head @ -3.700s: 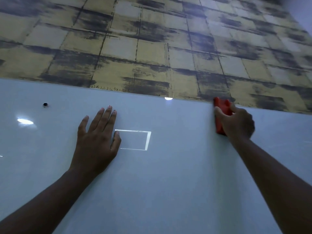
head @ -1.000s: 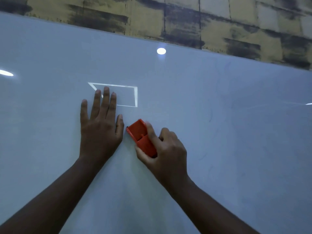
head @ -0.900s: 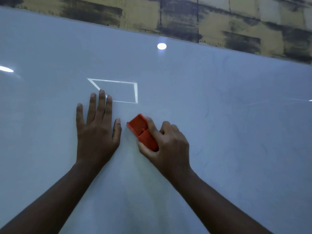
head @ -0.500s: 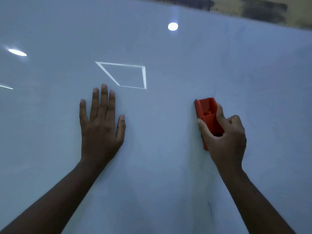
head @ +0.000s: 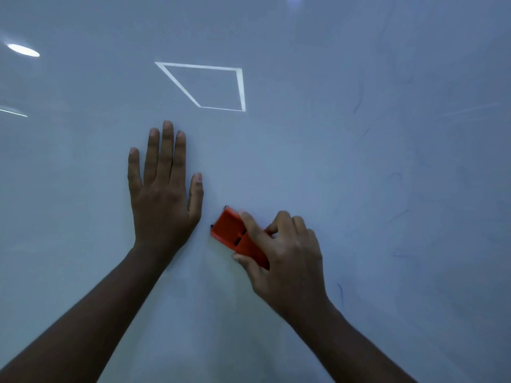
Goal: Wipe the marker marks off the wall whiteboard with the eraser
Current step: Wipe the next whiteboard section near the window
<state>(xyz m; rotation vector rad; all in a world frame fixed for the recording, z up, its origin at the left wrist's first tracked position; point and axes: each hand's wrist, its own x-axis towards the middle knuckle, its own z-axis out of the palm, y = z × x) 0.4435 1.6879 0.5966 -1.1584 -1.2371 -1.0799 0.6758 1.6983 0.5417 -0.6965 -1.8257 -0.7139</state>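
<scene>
The wall whiteboard (head: pixel 304 147) fills the whole view, pale and glossy. My right hand (head: pixel 284 252) grips an orange-red eraser (head: pixel 231 230) and holds it flat against the board, tilted up to the left. My left hand (head: pixel 163 189) rests flat on the board just left of the eraser, fingers straight and pointing up. Faint blue marker traces (head: pixel 359 98) show on the right part of the board, and one short blue stroke (head: pixel 341 294) lies beside my right wrist.
A bright four-sided light reflection (head: pixel 210 87) sits on the board above my left hand. Further lamp reflections (head: pixel 23 49) glint at the upper left. Nothing else stands in front of the board.
My right hand has swept the eraser left and down, from the board's middle right to just beside my left thumb. The view has tilted down, so the patterned wall above is out of sight.
</scene>
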